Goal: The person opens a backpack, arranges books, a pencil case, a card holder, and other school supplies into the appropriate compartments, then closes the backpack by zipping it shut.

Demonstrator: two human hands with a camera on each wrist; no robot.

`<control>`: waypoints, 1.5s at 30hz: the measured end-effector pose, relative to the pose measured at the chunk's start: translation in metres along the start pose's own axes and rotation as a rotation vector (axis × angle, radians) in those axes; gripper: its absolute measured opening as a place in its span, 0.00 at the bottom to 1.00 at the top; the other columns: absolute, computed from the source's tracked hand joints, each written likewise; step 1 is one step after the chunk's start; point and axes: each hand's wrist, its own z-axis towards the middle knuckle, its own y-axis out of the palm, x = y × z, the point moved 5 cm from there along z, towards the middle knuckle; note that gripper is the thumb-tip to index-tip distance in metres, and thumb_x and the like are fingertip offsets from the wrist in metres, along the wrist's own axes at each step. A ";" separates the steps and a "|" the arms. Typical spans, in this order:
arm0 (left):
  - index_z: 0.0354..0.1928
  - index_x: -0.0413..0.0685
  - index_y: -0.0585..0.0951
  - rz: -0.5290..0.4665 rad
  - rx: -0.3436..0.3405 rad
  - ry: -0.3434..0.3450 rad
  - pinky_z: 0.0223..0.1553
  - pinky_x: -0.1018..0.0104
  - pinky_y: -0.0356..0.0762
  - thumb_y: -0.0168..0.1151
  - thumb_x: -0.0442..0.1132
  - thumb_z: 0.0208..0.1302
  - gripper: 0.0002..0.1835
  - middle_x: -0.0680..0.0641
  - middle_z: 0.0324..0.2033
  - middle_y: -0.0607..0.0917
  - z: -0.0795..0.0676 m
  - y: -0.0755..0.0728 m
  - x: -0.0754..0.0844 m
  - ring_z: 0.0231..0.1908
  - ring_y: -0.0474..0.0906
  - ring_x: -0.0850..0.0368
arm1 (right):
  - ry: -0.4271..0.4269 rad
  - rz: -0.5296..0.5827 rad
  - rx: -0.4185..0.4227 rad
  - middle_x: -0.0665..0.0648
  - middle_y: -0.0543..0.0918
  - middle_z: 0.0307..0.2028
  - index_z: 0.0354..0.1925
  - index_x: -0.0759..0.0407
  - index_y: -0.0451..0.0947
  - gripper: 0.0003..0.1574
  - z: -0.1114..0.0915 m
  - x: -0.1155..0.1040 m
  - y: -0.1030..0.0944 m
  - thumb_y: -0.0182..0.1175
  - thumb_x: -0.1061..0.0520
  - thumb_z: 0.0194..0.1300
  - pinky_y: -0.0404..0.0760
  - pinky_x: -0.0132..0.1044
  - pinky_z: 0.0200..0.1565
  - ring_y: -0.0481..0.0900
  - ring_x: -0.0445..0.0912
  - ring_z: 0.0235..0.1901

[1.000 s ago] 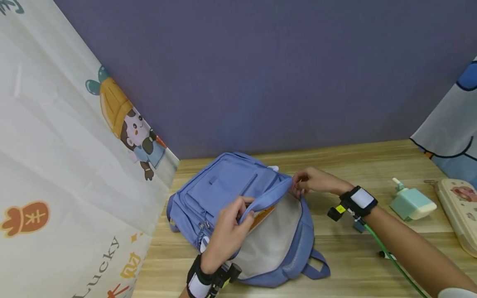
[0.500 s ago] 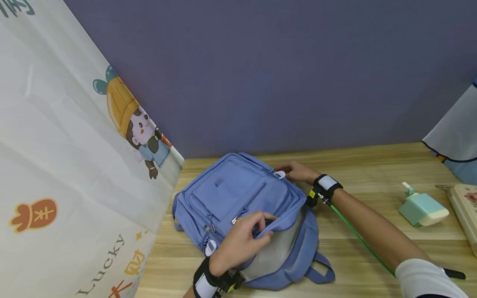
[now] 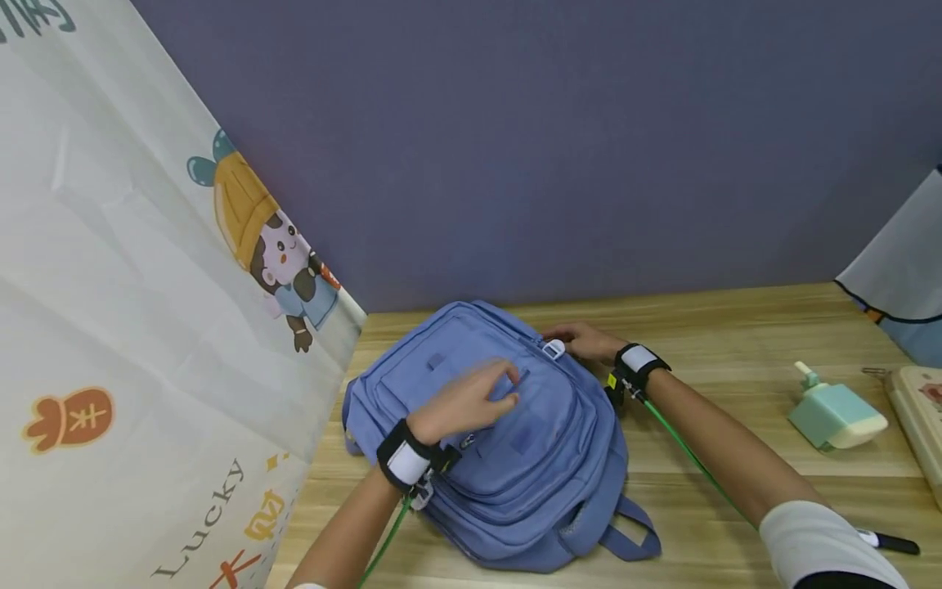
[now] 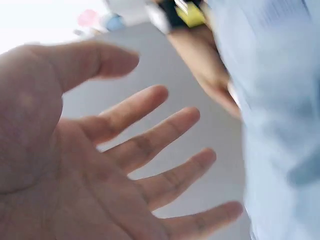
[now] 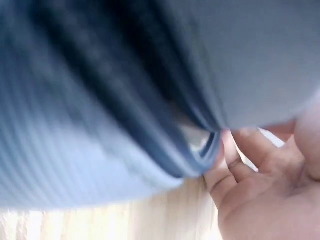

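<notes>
A blue backpack (image 3: 545,425) lies on the wooden table, its front flap down over the main opening. My left hand (image 3: 471,399) hovers over the backpack's front; in the left wrist view its fingers (image 4: 172,182) are spread and relaxed, holding nothing. At the backpack's far right edge, by a white zipper tag (image 3: 553,350), my right hand (image 3: 585,340) holds the bag's side. The right wrist view shows those fingers (image 5: 225,182) against the end of the parted zipper (image 5: 207,150); the fingertips are partly hidden by the fabric.
To the right stands a mint green bottle-like container (image 3: 837,417) with a pale spout. Past it lies a cream case (image 3: 916,409). A black-and-white marker (image 3: 894,542) lies near my right sleeve. A printed curtain (image 3: 147,327) hangs at the left, and a dark wall (image 3: 552,147) stands behind.
My left hand has let go of the flap and moved up and left. The flap has dropped over the grey interior. Earlier, my right hand moved from the opening's rim to the far side edge.
</notes>
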 end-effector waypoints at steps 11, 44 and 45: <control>0.84 0.69 0.60 0.250 -0.219 -0.252 0.68 0.09 0.38 0.69 0.63 0.69 0.46 0.51 0.87 0.46 0.038 0.019 -0.074 0.85 0.33 0.32 | -0.025 -0.194 0.102 0.72 0.86 0.57 0.58 0.71 0.83 0.17 0.002 0.005 -0.007 0.57 0.62 0.79 0.78 0.59 0.65 0.81 0.67 0.61; 0.83 0.67 0.62 0.181 -0.173 -0.244 0.68 0.10 0.36 0.70 0.61 0.68 0.45 0.50 0.87 0.48 0.042 0.017 -0.085 0.85 0.32 0.34 | -0.013 -0.452 0.189 0.55 0.92 0.39 0.37 0.58 0.91 0.06 -0.089 -0.008 -0.025 0.67 0.64 0.69 0.83 0.47 0.48 0.86 0.50 0.43; 0.83 0.67 0.62 0.180 -0.175 -0.246 0.68 0.10 0.36 0.70 0.61 0.68 0.45 0.50 0.87 0.48 0.041 0.018 -0.086 0.85 0.32 0.34 | -0.011 -0.459 0.195 0.54 0.92 0.39 0.37 0.56 0.91 0.06 -0.093 -0.008 -0.023 0.68 0.64 0.69 0.82 0.46 0.47 0.85 0.49 0.42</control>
